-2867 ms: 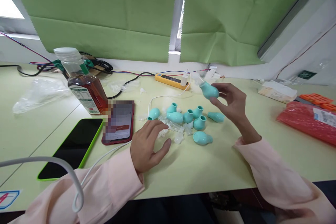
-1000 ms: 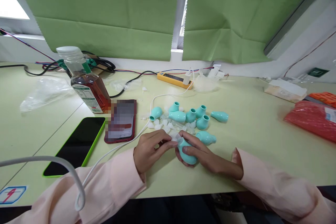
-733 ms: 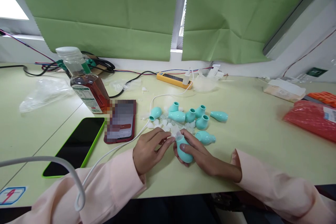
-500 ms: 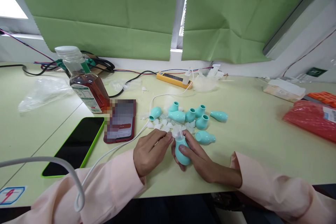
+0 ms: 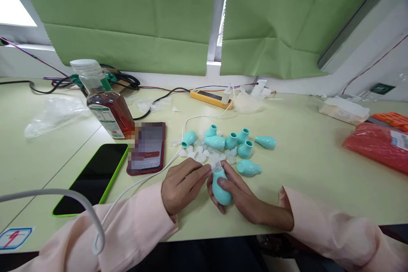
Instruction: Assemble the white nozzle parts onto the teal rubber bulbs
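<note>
My right hand (image 5: 240, 193) is wrapped round a turquoise rubber bulb (image 5: 222, 193), thumb on its front and its neck pointing up and away from me. A clear plastic tip (image 5: 215, 161) sits at the bulb's neck. My left hand (image 5: 185, 185) is closed, its fingertips pinched against the side of that tip; how far they grip it is partly hidden. Just beyond lie several more turquoise bulbs (image 5: 214, 142), some upright and some on their sides. Among them are small white and translucent plastic pieces (image 5: 199, 151).
Left of my hands lie a green-edged phone (image 5: 92, 176), a red-cased phone (image 5: 148, 148) and a bottle of amber liquid (image 5: 111, 112). A white cable (image 5: 140, 181) crosses the table. Farther back is a yellow power strip (image 5: 208, 98); a red plastic package (image 5: 374, 144) lies right.
The bulb in my right hand has shifted slightly towards me. My left fingers have straightened a little and moved closer along the clear tip.
</note>
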### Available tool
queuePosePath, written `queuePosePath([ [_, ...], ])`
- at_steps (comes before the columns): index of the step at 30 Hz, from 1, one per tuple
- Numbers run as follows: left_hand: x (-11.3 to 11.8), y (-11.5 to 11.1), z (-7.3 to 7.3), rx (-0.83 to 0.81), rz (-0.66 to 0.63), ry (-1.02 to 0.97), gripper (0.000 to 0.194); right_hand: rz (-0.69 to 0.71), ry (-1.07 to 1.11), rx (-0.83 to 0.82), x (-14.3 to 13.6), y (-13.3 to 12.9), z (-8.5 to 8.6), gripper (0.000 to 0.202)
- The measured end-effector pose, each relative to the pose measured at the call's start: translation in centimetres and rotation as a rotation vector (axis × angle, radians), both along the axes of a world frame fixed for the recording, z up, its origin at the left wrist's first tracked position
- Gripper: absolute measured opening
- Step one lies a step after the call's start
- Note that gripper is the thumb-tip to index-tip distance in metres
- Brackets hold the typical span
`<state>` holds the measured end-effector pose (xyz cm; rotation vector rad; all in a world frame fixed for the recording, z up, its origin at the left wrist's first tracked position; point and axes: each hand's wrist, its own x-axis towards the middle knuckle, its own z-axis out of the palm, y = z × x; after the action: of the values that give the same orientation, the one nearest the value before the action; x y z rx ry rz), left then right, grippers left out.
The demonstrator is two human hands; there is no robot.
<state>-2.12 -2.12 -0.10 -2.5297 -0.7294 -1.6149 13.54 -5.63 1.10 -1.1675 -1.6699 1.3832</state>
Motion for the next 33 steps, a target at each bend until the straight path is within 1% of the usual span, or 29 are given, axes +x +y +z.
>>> queuePosePath([
  [1,0.0,0.0,-0.1,-0.004,-0.001,-0.008,0.019,-0.007,0.047,-0.081,0.0,0.0,0.2,0.019],
  [3,0.1,0.0,-0.2,-0.022,-0.004,-0.007,0.018,0.008,0.107,-0.158,-0.1,-0.1,0.4,0.019],
  [5,0.2,-0.2,-0.2,-0.077,0.006,0.019,0.015,0.041,0.172,-0.156,-0.2,-0.1,0.1,0.017],
  [6,0.2,-0.3,-0.2,-0.137,0.012,0.032,0.012,0.054,0.207,-0.14,-0.3,0.0,-0.2,0.016],
  [7,0.2,-0.4,-0.1,-0.23,0.01,0.037,0.009,0.06,0.244,-0.123,-0.4,0.1,-0.5,0.015],
  [9,0.3,-0.5,0.2,-0.511,-0.049,0.003,0.005,0.044,0.321,-0.095,-0.4,0.4,-1.1,0.013],
  [11,0.3,-0.3,0.5,-0.81,-0.161,-0.115,0.006,-0.016,0.399,-0.064,-0.3,0.9,-1.4,0.011],
  [12,0.2,-0.1,0.7,-0.92,-0.204,-0.191,0.009,-0.056,0.436,-0.042,-0.2,1.2,-1.4,0.011],
  [13,0.2,0.1,0.7,-0.986,-0.223,-0.255,0.011,-0.091,0.468,-0.016,0.0,1.4,-1.4,0.01],
  [14,0.1,0.4,0.8,-1.012,-0.202,-0.284,0.012,-0.113,0.496,0.011,0.2,1.6,-1.3,0.01],
  [15,0.0,0.8,0.7,-0.994,-0.155,-0.257,0.012,-0.119,0.511,0.035,0.4,1.8,-1.2,0.01],
  [16,-0.2,1.1,0.5,-0.94,-0.084,-0.173,0.012,-0.106,0.512,0.051,0.6,1.9,-1.0,0.011],
  [18,-0.3,1.7,-0.1,-0.715,0.064,-0.001,0.009,-0.059,0.475,0.059,0.8,2.0,-0.8,0.012],
  [19,-0.4,2.0,-0.4,-0.591,0.127,0.046,0.009,-0.044,0.438,0.053,0.9,1.9,-0.8,0.013],
  [20,-0.4,2.2,-0.7,-0.5,0.17,0.072,0.011,-0.035,0.394,0.042,0.9,1.9,-0.8,0.014],
  [22,-0.5,2.6,-1.1,-0.425,0.209,0.079,0.013,-0.035,0.305,0.018,0.9,1.8,-0.8,0.015],
  [25,-0.7,2.7,-0.8,-0.412,0.184,-0.026,0.01,-0.069,0.165,0.008,0.7,1.8,-0.7,0.015],
  [27,-0.8,2.3,-0.3,-0.431,0.159,-0.105,0.012,-0.096,0.039,0.075,0.5,1.7,-0.5,0.015],
  [28,-0.9,2.0,0.0,-0.467,0.139,-0.111,0.015,-0.094,-0.032,0.127,0.4,1.7,-0.3,0.016],
  [29,-0.9,1.7,0.3,-0.513,0.094,-0.097,0.019,-0.082,-0.101,0.182,0.4,1.6,-0.2,0.017],
  [31,-0.9,1.1,0.7,-0.531,-0.006,-0.028,0.021,-0.034,-0.21,0.271,0.2,1.4,-0.1,0.019],
  [33,-0.8,0.7,1.0,-0.537,-0.086,0.072,0.024,0.025,-0.277,0.311,0.1,1.2,-0.1,0.019],
])
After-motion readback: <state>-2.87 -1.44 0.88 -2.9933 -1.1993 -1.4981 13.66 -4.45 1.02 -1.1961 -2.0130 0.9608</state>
